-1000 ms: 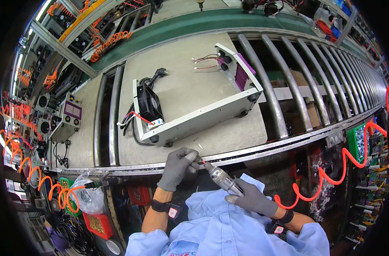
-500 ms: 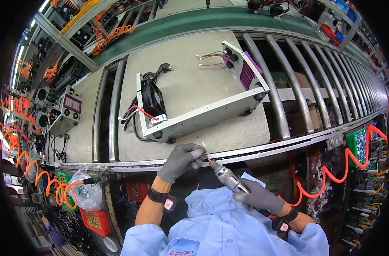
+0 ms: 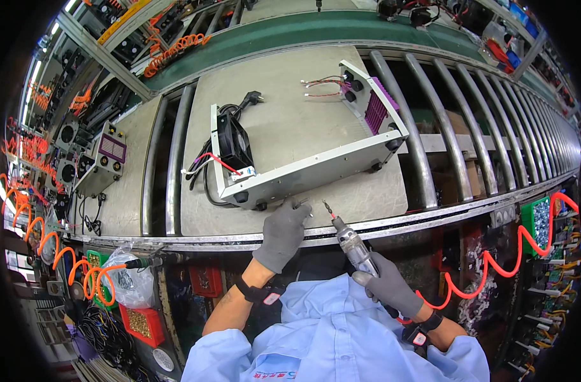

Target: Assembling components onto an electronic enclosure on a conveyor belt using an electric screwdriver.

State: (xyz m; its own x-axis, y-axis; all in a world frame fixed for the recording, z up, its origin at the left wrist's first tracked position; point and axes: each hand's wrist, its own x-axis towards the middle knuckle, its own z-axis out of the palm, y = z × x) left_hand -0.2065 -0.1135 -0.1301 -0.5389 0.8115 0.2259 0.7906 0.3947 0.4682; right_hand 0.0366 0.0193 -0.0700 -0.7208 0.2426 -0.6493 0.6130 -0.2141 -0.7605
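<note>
My right hand [image 3: 394,290], in a grey glove, is wrapped round a silver air drill [image 3: 354,249]. The drill's spiral bit points up and left, over the board's near edge. My left hand [image 3: 283,237], also gloved, is at that edge with thumb and fingertips pinched together. A small metal piece shows at the fingertips, too small to name. Just beyond stands a grey sheet-metal chassis [image 3: 322,169]. It carries a black fan [image 3: 234,141] on the left and a purple grille [image 3: 381,105] on the right. A power cord with a black plug [image 3: 252,98] lies behind the fan.
The chassis rests on a pale board [image 3: 284,70] over a conveyor with metal rollers [image 3: 453,127] to the right. At left sits a finished-looking metal case [image 3: 102,159]. Red bins [image 3: 143,325] and a green bin [image 3: 537,219] hold small parts. A coiled orange-red hose [image 3: 488,270] hangs at right.
My left hand has left the drill's tip and moved up and right to the board's near edge. The drill has shifted up and right, its bit now bare.
</note>
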